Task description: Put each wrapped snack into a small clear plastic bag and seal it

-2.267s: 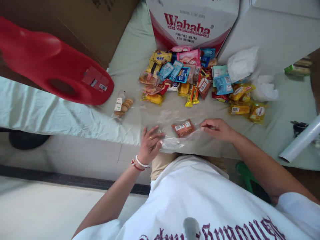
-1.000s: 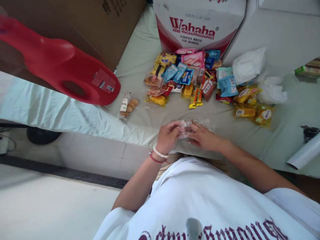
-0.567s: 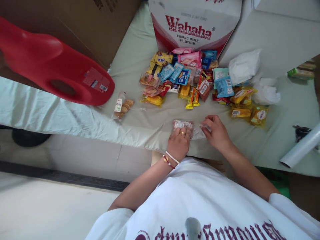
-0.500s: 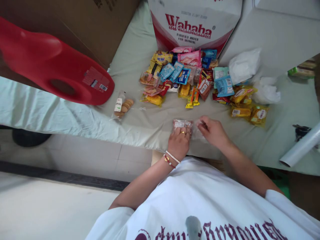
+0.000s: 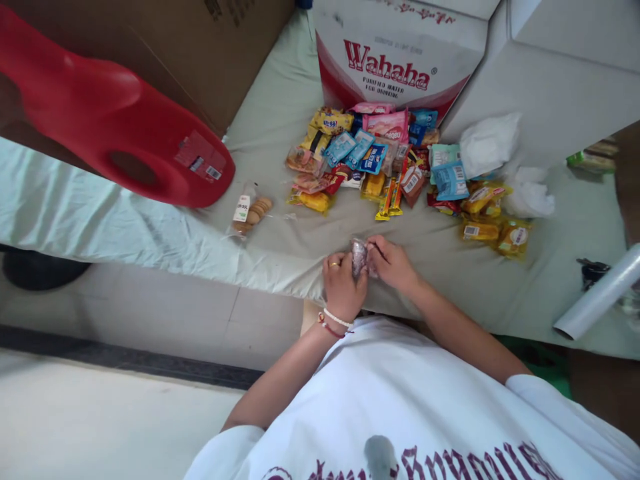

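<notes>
A small brown snack packet (image 5: 359,257), wrapped in clear plastic film, is held near the front edge of the cloth-covered table (image 5: 295,257). My left hand (image 5: 345,285) grips it from the left, thumb and fingers around its side. My right hand (image 5: 393,261) is closed on the right side of the same wrapped packet, fingertips pinching the film. The fingers cover much of the packet. Beyond my hands lie two narrow yellow snack sticks (image 5: 389,200) and a brown packet (image 5: 413,181) with a white label.
Several colourful snack packets (image 5: 384,127) lie heaped before a Wahaba-style water carton (image 5: 390,60). To the left are a bag of biscuits (image 5: 257,211) and a large red jug (image 5: 125,127). A roll of clear film (image 5: 595,297), keys (image 5: 593,272) and crumpled white plastic (image 5: 490,143) are on the right.
The packet, first lying on spread film, became wrapped in it. My right hand has moved left from the loose film end onto the packet, while my left hand shifted from on top to its side.
</notes>
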`<control>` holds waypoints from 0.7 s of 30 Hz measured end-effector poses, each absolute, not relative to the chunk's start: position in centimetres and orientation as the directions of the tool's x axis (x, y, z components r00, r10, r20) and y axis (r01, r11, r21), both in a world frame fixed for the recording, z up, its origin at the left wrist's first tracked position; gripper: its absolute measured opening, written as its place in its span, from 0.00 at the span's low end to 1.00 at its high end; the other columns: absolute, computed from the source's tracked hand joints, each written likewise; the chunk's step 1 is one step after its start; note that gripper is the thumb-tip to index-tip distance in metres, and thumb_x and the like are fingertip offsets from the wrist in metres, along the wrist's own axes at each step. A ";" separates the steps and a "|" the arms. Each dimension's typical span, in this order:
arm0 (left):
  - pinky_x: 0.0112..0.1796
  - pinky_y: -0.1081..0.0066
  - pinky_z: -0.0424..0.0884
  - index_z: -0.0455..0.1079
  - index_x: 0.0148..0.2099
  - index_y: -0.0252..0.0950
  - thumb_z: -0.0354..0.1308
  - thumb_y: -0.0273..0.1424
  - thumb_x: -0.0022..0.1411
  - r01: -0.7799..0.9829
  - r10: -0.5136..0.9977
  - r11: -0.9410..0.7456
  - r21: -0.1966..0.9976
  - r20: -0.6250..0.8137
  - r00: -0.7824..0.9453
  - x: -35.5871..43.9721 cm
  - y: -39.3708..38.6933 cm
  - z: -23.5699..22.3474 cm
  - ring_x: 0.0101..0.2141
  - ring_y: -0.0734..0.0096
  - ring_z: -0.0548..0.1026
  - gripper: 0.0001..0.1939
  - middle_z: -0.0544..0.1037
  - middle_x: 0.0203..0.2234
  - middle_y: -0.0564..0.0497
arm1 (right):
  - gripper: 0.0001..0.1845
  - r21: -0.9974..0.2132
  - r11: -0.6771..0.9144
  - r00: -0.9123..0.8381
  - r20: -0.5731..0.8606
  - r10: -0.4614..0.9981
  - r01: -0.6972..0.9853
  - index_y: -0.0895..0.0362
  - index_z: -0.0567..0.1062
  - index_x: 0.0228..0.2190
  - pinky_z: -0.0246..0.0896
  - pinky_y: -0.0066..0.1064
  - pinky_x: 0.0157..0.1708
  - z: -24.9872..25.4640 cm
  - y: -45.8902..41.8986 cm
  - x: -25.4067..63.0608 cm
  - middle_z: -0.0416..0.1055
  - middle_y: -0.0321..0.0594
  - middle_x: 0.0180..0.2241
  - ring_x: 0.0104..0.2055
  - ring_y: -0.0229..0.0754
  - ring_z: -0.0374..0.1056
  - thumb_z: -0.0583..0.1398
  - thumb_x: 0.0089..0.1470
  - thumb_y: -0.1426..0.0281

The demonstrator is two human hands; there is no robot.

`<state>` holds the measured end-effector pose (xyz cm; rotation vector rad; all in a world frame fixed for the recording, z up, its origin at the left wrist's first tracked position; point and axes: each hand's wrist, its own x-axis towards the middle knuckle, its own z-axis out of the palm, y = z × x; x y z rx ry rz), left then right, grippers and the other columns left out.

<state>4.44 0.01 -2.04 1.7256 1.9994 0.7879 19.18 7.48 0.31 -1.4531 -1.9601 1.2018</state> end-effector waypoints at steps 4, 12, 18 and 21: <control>0.57 0.51 0.71 0.68 0.59 0.35 0.52 0.24 0.62 0.661 0.985 -0.160 0.733 0.167 0.053 8.9 -0.2 -1.3 0.58 0.52 0.70 0.22 0.73 0.55 0.37 | 0.24 -0.859 -0.088 -0.202 -0.217 0.955 0.504 0.54 0.70 0.39 0.65 0.32 0.34 1.7 5.3 22.3 0.76 0.41 0.34 0.35 0.43 0.72 0.50 0.67 0.47; 0.62 0.50 0.70 0.72 0.55 0.36 0.54 0.22 0.60 0.208 0.574 -0.734 0.646 0.428 0.698 11.5 -0.7 -1.7 0.64 0.55 0.68 0.21 0.78 0.54 0.39 | 0.20 -0.891 -0.264 0.066 -0.258 0.964 0.370 0.51 0.73 0.44 0.71 0.39 0.34 1.4 1.2 35.4 0.76 0.40 0.35 0.34 0.46 0.73 0.60 0.60 0.50; 0.51 0.60 0.77 0.73 0.49 0.38 0.52 0.22 0.66 0.604 0.883 -0.470 0.644 0.351 0.312 2.7 -0.4 -3.6 0.50 0.61 0.78 0.13 0.81 0.44 0.43 | 0.12 -0.999 0.040 0.754 0.003 0.656 -0.032 0.53 0.72 0.31 0.73 0.41 0.42 7.6 8.9 53.2 0.75 0.37 0.37 0.36 0.39 0.74 0.57 0.49 0.82; 0.50 0.57 0.77 0.74 0.46 0.38 0.54 0.25 0.66 0.768 0.934 -0.314 0.558 0.328 0.144 -1.6 -0.9 -4.8 0.47 0.58 0.80 0.10 0.81 0.43 0.43 | 0.18 -0.976 -0.184 0.880 -0.185 0.438 -0.113 0.58 0.68 0.25 0.71 0.37 0.35 7.7 16.8 59.3 0.74 0.42 0.34 0.30 0.35 0.71 0.47 0.51 0.89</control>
